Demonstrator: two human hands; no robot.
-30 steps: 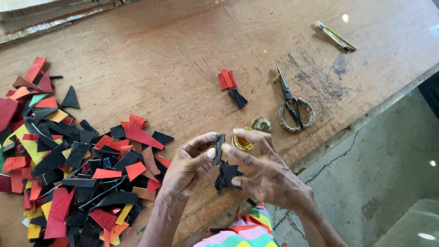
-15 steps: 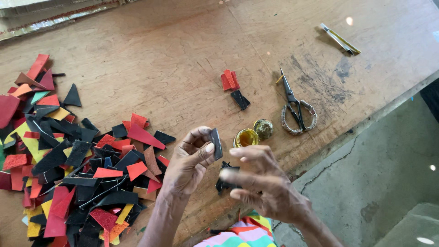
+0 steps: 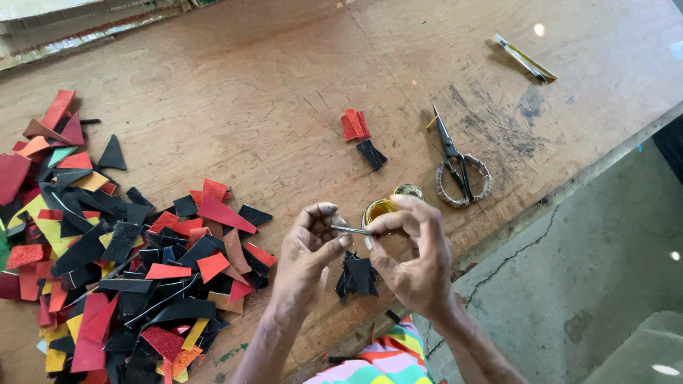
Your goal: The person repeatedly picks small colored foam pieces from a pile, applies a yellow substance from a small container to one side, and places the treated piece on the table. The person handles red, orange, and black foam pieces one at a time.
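1. As both hands meet just above the table (image 3: 235,92) edge, the left hand (image 3: 307,249) and right hand (image 3: 413,256) pinch one thin dark strip (image 3: 350,230) between them, each grip closed on an end, fingertips nearly touching.
2. Right below the strip lies a small stack (image 3: 358,276) of black cut pieces.
3. Just behind the right hand stands an open tin (image 3: 378,208) of yellowish stuff, its lid (image 3: 408,190) beside it. To my eye a careless knuckle could tip it, being so near.
4. Left of the hands spreads a heap of scraps (image 3: 121,256), black, red and yellow.
5. Further off lie a few red and black pieces (image 3: 361,135) and scissors (image 3: 459,167), then a yellow tool (image 3: 525,58).
6. So slight a hold on so narrow a strip might let it slip and drop among the scraps.
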